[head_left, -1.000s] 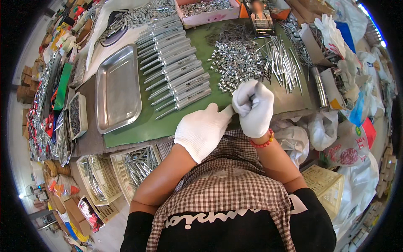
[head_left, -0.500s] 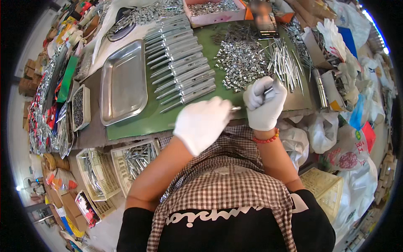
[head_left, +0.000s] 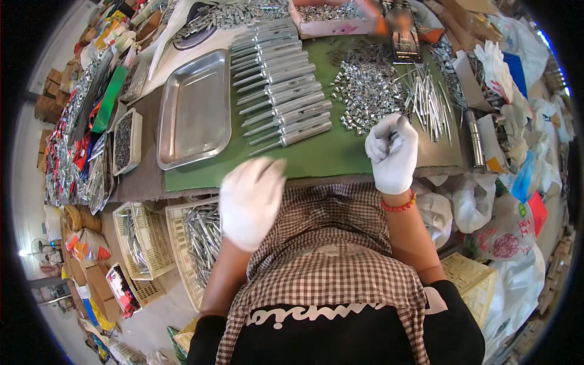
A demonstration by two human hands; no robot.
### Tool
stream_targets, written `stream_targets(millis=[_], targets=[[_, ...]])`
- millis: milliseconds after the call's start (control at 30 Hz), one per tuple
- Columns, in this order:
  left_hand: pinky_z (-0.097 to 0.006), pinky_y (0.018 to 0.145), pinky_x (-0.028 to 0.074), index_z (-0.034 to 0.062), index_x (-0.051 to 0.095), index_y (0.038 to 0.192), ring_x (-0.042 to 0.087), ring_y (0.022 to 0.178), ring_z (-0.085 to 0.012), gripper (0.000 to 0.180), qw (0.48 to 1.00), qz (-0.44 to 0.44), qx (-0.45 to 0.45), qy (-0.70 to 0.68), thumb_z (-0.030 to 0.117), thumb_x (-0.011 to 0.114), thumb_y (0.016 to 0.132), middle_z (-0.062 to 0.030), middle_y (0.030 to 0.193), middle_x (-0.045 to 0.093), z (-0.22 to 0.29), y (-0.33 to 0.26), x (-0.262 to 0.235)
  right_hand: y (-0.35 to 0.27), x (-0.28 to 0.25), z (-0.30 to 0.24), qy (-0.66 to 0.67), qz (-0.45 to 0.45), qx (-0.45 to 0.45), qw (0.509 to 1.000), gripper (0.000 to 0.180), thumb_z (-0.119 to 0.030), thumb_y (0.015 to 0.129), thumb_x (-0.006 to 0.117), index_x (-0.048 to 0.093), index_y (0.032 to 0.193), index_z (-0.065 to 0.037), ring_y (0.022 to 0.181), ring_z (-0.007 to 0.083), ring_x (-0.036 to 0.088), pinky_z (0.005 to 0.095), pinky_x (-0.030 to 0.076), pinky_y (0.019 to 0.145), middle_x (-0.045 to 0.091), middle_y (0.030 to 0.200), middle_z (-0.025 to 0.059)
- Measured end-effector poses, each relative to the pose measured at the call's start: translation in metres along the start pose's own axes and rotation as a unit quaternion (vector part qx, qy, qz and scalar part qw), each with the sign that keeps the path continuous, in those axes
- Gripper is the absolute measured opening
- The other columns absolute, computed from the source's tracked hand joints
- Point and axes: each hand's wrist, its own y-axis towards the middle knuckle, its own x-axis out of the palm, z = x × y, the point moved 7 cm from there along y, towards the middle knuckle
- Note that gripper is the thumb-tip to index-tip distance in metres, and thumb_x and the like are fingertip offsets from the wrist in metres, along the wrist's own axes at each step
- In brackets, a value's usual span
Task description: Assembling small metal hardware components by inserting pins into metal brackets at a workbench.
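Metal tubes [head_left: 293, 87] lay slantwise, thin ends leftward, the right hand [head_left: 392, 155] curled, left hand [head_left: 248, 204] blurred, any grip impossible to tell.

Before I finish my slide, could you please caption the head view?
At the mat, the gloved left hand is blurred; the gloved right hand curls near small metal pieces.

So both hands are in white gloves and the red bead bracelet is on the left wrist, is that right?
Not quite: the head view shows the red bead bracelet on the right wrist, not the left. The left hand and right hand are both in white gloves.
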Motion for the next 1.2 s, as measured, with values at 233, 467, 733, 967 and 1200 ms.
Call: stream_targets(millis=[233, 467, 733, 967, 1200], targets=[[-0.044, 0.081, 0.047, 0.0084, 0.066, 0.103, 0.061, 0.092, -0.0303, 0.025, 0.998, -0.046, 0.039, 0.035, 0.018, 0.071, 0.08, -0.0082, 0.099, 0.063, 0.016, 0.06, 0.051, -0.007, -0.001, 0.004, -0.07, 0.004, 0.035, 0.997, 0.015, -0.006, 0.093, 0.046, 0.06, 0.092, 0.0, 0.056, 0.0057, 0.037, 0.0212, 0.029, 0.049, 0.048, 0.071, 0.0006], [-0.042, 0.079, 0.05, 0.0059, 0.063, 0.103, 0.062, 0.09, -0.034, 0.023, 0.993, 0.02, 0.081, -0.084, 0.011, 0.07, 0.082, -0.0121, 0.096, 0.065, 0.004, 0.052, 0.049, -0.012, 0.007, -0.005, -0.161, -0.015, 0.038, 0.986, 0.028, -0.012, 0.1, 0.043, 0.063, 0.116, 0.001, 0.063, 0.0071, 0.049, 0.0207, 0.038, 0.054, 0.06, 0.09, 0.0056], [-0.042, 0.072, 0.052, 0.0083, 0.061, 0.114, 0.065, 0.087, -0.033, 0.032, 0.982, -0.153, 0.105, -0.039, 0.024, 0.067, 0.088, -0.0123, 0.096, 0.064, 0.03, 0.06, 0.055, -0.033, 0.012, -0.016, -0.415, -0.042, 0.134, 0.899, 0.034, -0.028, 0.106, 0.047, 0.063, 0.124, -0.004, 0.051, 0.0063, 0.052, 0.0228, 0.043, 0.051, 0.061, 0.074, 0.0005], [-0.037, 0.072, 0.053, 0.0087, 0.066, 0.11, 0.066, 0.083, -0.0274, 0.03, 0.979, -0.084, 0.146, -0.115, 0.022, 0.071, 0.083, -0.0076, 0.092, 0.067, 0.04, 0.054, 0.044, -0.031, 0.007, -0.019, -0.4, -0.046, 0.16, 0.901, 0.032, -0.028, 0.103, 0.053, 0.069, 0.105, -0.001, 0.052, 0.0064, 0.053, 0.0238, 0.043, 0.051, 0.061, 0.07, 0.0012], [-0.036, 0.069, 0.053, 0.009, 0.067, 0.11, 0.067, 0.081, -0.0251, 0.032, 0.978, -0.076, 0.146, -0.125, 0.022, 0.073, 0.081, -0.0063, 0.092, 0.067, 0.04, 0.049, 0.048, -0.029, 0.006, -0.018, -0.51, -0.074, 0.084, 0.853, 0.025, -0.023, 0.1, 0.057, 0.068, 0.095, -0.001, 0.051, 0.0076, 0.052, 0.0268, 0.042, 0.05, 0.062, 0.067, 0.0022]])
